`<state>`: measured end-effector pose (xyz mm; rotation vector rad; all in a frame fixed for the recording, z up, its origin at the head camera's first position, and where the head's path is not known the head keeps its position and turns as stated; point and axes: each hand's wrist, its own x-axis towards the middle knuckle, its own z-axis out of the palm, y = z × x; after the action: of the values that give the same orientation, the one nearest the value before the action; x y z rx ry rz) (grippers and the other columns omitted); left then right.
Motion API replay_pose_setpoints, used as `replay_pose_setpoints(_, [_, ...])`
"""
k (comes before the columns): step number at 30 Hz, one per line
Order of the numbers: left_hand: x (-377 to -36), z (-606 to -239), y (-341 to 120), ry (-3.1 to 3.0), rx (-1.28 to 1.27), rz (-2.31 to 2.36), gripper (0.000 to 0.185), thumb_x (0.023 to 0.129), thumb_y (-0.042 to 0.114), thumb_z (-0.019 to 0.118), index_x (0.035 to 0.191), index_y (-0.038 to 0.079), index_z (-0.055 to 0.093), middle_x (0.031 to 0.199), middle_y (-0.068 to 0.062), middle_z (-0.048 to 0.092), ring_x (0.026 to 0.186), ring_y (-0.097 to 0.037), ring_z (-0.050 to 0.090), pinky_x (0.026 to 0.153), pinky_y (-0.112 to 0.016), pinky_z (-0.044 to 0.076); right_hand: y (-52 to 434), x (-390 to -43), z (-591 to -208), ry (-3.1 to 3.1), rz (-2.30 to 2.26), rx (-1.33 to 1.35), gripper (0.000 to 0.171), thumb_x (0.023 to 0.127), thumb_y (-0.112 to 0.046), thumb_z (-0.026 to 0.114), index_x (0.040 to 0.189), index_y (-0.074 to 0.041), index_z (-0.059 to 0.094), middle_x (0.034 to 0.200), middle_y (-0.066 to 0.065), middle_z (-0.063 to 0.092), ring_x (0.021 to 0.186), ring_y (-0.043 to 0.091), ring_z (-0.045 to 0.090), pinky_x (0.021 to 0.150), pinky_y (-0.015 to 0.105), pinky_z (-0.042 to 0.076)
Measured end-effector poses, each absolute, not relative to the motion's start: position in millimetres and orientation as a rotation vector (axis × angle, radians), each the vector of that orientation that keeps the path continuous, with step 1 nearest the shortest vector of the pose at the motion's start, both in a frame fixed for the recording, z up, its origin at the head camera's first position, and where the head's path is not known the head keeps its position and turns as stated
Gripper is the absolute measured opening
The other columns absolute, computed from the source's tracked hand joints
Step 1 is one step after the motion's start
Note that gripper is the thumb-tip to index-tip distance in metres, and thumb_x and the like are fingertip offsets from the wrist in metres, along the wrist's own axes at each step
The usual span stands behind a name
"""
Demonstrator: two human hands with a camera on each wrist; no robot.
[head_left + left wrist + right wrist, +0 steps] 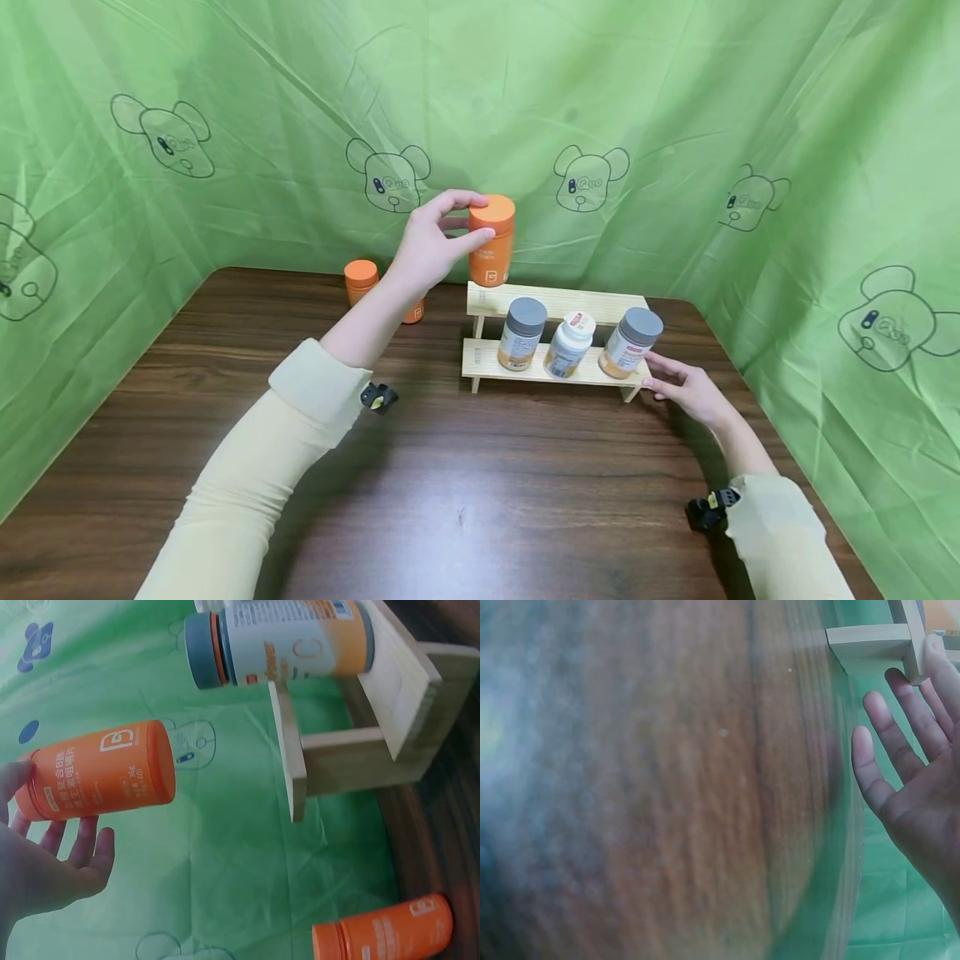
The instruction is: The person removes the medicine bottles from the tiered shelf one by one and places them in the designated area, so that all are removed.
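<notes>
Two hands: left hand (431,246) pinches orange bottle (491,240) by its cap; right hand (686,390) fingers straight, touching wooden rack (555,302).
Surface: dark wood-grain table (465,492).
Room: green bear-print cloth (675,108) backdrop.

Worktop (465,500): dark wood-grain surface, smooth, with a soft sheen reflecting light near the middle. Stepped rack (555,302): pale unfinished wood, matt, grain visible. Held bottle (491,242): orange plastic, smooth, slightly glossy, with printed markings. Grey-capped bottle (521,335): matt plastic lid, glossy paper label. Backdrop (675,100): thin green cloth, creased, printed with bear outlines. Sleeves (247,492): cream knit fabric, matt.
</notes>
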<state>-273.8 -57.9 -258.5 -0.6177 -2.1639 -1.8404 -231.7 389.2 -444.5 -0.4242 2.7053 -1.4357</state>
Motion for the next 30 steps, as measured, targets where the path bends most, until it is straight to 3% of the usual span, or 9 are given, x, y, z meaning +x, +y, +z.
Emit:
replay_pose_setpoints(7, [-248.2,-247.0,-79.6,-2.179,-0.624,-1.778,0.037,0.084,0.010,0.071,0.119,0.006,0.060,0.124,-0.004,0.059,0.104,-0.025,0.062,0.083,-0.031,0.054,388.0,-230.5,-445.4,2.692,-1.451,-0.419,0.057,0.091,-0.013,0.063,0.140,0.005,0.040,0.135,0.032,0.043,0.096,-0.001,0.060,0.070,0.032,0.056])
replay_pose_setpoints(17, [-251.3,-255.7,-113.4,-2.157,-0.637,-1.737,0.037,0.084,0.011,0.071,0.118,0.005,0.060,0.125,-0.005,0.058,0.100,-0.023,0.063,0.084,-0.032,0.053,386.3,-229.7,-446.0,2.691,-1.468,-0.415,0.055,0.092,-0.013,0.061,0.139,0.006,0.039,0.132,0.034,0.045,0.093,-0.005,0.059,0.070,0.030,0.056])
replay_pose_setpoints(19, [-256.7,-260.9,-121.6,-2.152,-0.620,-1.761,0.037,0.083,0.012,0.072,0.119,0.008,0.061,0.125,-0.004,0.059,0.101,-0.022,0.063,0.083,-0.031,0.053,386.4,-230.0,-445.9,2.693,-1.469,-0.420,0.056,0.092,-0.014,0.062,0.138,0.007,0.039,0.131,0.028,0.050,0.094,-0.004,0.059,0.070,0.031,0.056])
replay_pose_setpoints(23, [-269.3,-272.7,-138.8,-2.141,-0.605,-1.783,0.038,0.083,0.015,0.073,0.119,0.013,0.062,0.128,-0.002,0.058,0.104,-0.020,0.062,0.081,-0.027,0.054,387.4,-231.2,-446.2,2.686,-1.487,-0.425,0.056,0.091,-0.014,0.062,0.138,0.007,0.039,0.122,-0.003,0.058,0.095,-0.003,0.060,0.069,0.032,0.056])
replay_pose_setpoints(25, [-274.0,-277.6,-146.9,-2.130,-0.606,-1.773,0.038,0.082,0.016,0.074,0.119,0.013,0.062,0.129,-0.001,0.057,0.105,-0.018,0.062,0.082,-0.026,0.054,387.7,-231.2,-446.0,2.686,-1.487,-0.433,0.056,0.092,-0.013,0.062,0.137,0.008,0.039,0.119,-0.012,0.056,0.096,-0.004,0.060,0.068,0.031,0.056])
replay_pose_setpoints(27, [-276.7,-281.0,-154.8,-2.119,-0.599,-1.761,0.038,0.082,0.014,0.074,0.119,0.013,0.062,0.128,-0.001,0.058,0.103,-0.016,0.063,0.084,-0.025,0.053,387.4,-231.0,-445.9,2.693,-1.484,-0.434,0.054,0.092,-0.012,0.062,0.137,0.009,0.039,0.121,-0.006,0.058,0.095,-0.004,0.059,0.068,0.031,0.056])
replay_pose_setpoints(30, [-276.2,-283.7,-166.2,-2.088,-0.587,-1.770,0.037,0.082,0.011,0.073,0.117,0.011,0.063,0.123,-0.001,0.061,0.100,-0.013,0.063,0.083,-0.023,0.052,386.7,-230.7,-445.4,2.694,-1.471,-0.449,0.054,0.092,-0.010,0.060,0.137,0.009,0.038,0.128,0.019,0.055,0.096,-0.005,0.058,0.068,0.030,0.056])
